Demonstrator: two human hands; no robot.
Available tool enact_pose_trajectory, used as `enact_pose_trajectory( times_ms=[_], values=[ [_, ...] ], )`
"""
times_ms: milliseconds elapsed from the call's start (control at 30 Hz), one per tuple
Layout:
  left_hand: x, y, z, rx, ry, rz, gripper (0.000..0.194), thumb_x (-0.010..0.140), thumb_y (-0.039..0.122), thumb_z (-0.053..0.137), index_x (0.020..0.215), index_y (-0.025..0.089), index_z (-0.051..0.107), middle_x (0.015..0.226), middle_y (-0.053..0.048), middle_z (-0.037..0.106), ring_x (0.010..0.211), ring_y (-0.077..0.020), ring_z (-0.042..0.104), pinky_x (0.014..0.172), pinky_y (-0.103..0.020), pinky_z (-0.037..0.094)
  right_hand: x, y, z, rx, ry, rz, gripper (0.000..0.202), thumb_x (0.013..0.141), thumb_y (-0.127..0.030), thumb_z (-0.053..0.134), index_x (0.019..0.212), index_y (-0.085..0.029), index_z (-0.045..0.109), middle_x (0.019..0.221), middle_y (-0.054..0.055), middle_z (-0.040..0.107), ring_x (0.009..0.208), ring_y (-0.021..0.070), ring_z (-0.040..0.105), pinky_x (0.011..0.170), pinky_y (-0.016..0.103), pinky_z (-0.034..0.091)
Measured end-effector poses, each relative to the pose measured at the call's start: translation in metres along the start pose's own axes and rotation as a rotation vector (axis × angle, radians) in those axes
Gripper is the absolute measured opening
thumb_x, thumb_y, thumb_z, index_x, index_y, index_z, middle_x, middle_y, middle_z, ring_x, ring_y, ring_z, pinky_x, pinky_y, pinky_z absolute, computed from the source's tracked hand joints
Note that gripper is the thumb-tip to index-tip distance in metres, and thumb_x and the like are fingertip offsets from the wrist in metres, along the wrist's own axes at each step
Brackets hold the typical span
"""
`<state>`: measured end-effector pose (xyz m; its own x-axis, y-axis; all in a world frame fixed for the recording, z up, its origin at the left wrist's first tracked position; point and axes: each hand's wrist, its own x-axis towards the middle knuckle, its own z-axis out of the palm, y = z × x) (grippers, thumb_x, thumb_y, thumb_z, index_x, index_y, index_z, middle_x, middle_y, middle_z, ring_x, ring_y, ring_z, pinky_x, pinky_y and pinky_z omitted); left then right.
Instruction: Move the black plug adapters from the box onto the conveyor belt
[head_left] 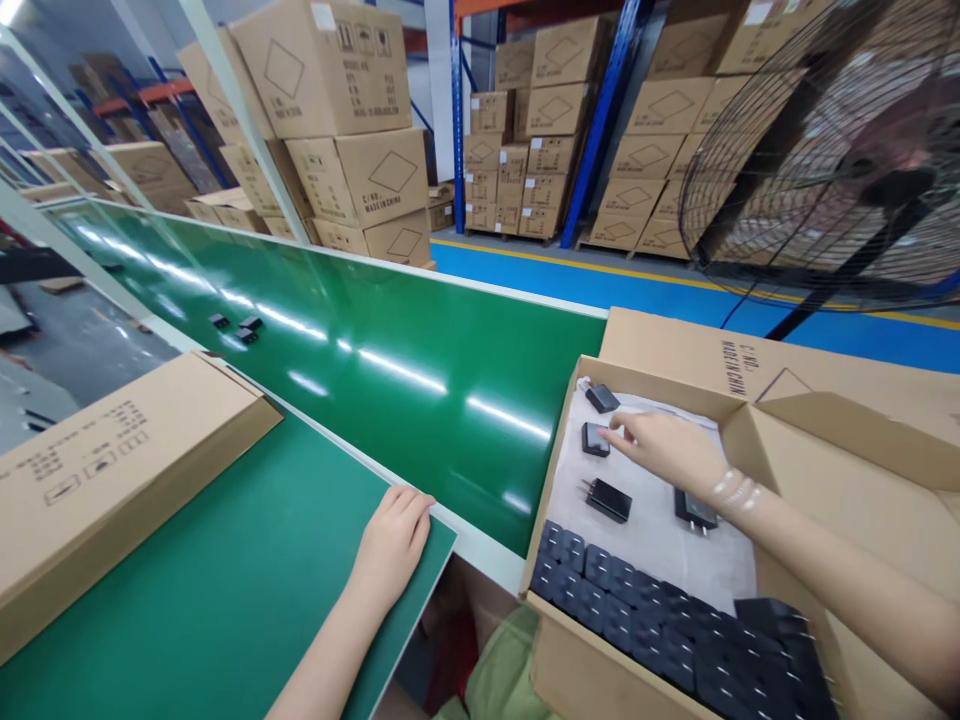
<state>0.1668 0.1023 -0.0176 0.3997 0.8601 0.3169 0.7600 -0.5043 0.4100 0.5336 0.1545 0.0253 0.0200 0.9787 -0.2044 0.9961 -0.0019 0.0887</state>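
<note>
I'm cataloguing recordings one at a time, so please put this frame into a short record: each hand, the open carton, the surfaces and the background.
Left hand: resting at the edge of the green tabletop
Right hand: fingertips at a black adapter; firm grip unclear
Open carton: packed adapters along the near side, loose adapters on white liner
Green belt: small black items farther along
Tabletop: printed carton
Background: stacked cartons, fan
</note>
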Motion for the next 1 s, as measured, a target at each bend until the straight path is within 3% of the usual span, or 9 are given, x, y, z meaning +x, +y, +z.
enact_pose_trajectory(
  times_ms=[100, 200, 400, 533, 667, 833, 900, 1000],
  values=[
    [0.000, 0.000, 0.000, -0.002, 0.010, -0.002, 0.027, 0.093, 0.019, 0.035, 0.088, 0.020, 0.062, 0.087, -0.005, 0.065, 0.091, -0.0210, 0.058, 0.078, -0.035, 0.053, 0.023, -0.007, 0.004, -0.038, -0.014, 0.104, 0.054, 0.088, -0.058, 0.037, 0.086, -0.013, 0.066, 0.088, 0.018, 0.066, 0.084, 0.0312, 0.064, 0.066, 0.036, 0.043],
    [0.001, 0.000, 0.001, -0.011, 0.014, 0.003, 0.026, 0.092, 0.019, 0.036, 0.088, 0.020, 0.062, 0.087, -0.005, 0.066, 0.091, -0.0209, 0.059, 0.078, -0.035, 0.053, 0.040, -0.013, 0.012, -0.037, -0.053, 0.132, 0.054, 0.084, -0.060, 0.044, 0.081, -0.011, 0.065, 0.083, 0.019, 0.065, 0.076, 0.0292, 0.064, 0.064, 0.035, 0.043],
    [0.001, -0.001, -0.001, -0.026, 0.021, 0.008, 0.025, 0.091, 0.018, 0.037, 0.089, 0.021, 0.062, 0.087, -0.004, 0.066, 0.090, -0.0206, 0.059, 0.078, -0.036, 0.053, 0.048, 0.009, -0.003, 0.006, -0.125, -0.012, 0.032, 0.074, -0.050, 0.061, 0.083, -0.020, 0.062, 0.084, 0.007, 0.066, 0.079, 0.0226, 0.063, 0.060, 0.027, 0.040],
    [0.001, -0.003, -0.001, -0.023, 0.016, 0.014, 0.026, 0.091, 0.018, 0.037, 0.088, 0.021, 0.063, 0.086, -0.004, 0.066, 0.089, -0.0203, 0.059, 0.078, -0.035, 0.053, 0.042, 0.021, -0.007, 0.005, -0.155, -0.075, 0.030, 0.070, -0.045, 0.065, 0.088, -0.022, 0.062, 0.090, 0.006, 0.066, 0.081, 0.0241, 0.062, 0.058, 0.027, 0.039],
    [0.001, -0.003, -0.001, -0.011, 0.021, 0.016, 0.026, 0.091, 0.019, 0.037, 0.088, 0.021, 0.063, 0.086, -0.004, 0.066, 0.090, -0.0206, 0.059, 0.079, -0.035, 0.053, 0.039, 0.018, 0.001, 0.028, -0.182, -0.134, 0.032, 0.067, -0.043, 0.068, 0.091, -0.022, 0.063, 0.091, 0.006, 0.066, 0.082, 0.0234, 0.062, 0.061, 0.027, 0.040],
    [0.001, -0.002, -0.001, -0.022, 0.019, 0.009, 0.026, 0.091, 0.019, 0.037, 0.087, 0.021, 0.062, 0.085, -0.004, 0.066, 0.088, -0.0205, 0.059, 0.077, -0.035, 0.054, 0.053, 0.023, -0.004, 0.056, -0.140, -0.042, 0.040, 0.078, -0.060, 0.053, 0.093, -0.025, 0.066, 0.095, 0.005, 0.067, 0.086, 0.0228, 0.062, 0.064, 0.028, 0.042],
    [0.001, -0.001, -0.001, -0.027, 0.020, 0.008, 0.026, 0.092, 0.020, 0.036, 0.087, 0.021, 0.062, 0.086, -0.004, 0.066, 0.089, -0.0205, 0.059, 0.077, -0.035, 0.054, 0.064, 0.029, -0.008, 0.041, -0.102, 0.036, 0.044, 0.084, -0.060, 0.044, 0.090, -0.023, 0.067, 0.095, 0.008, 0.067, 0.087, 0.0243, 0.062, 0.066, 0.030, 0.042],
    [0.001, -0.001, -0.001, -0.038, 0.035, 0.008, 0.026, 0.091, 0.020, 0.037, 0.087, 0.021, 0.062, 0.085, -0.004, 0.066, 0.089, -0.0204, 0.060, 0.078, -0.035, 0.053, 0.080, 0.033, -0.006, 0.009, -0.064, 0.119, 0.044, 0.085, -0.057, 0.045, 0.084, -0.018, 0.067, 0.094, 0.012, 0.067, 0.088, 0.0265, 0.063, 0.067, 0.033, 0.043]
  ],
)
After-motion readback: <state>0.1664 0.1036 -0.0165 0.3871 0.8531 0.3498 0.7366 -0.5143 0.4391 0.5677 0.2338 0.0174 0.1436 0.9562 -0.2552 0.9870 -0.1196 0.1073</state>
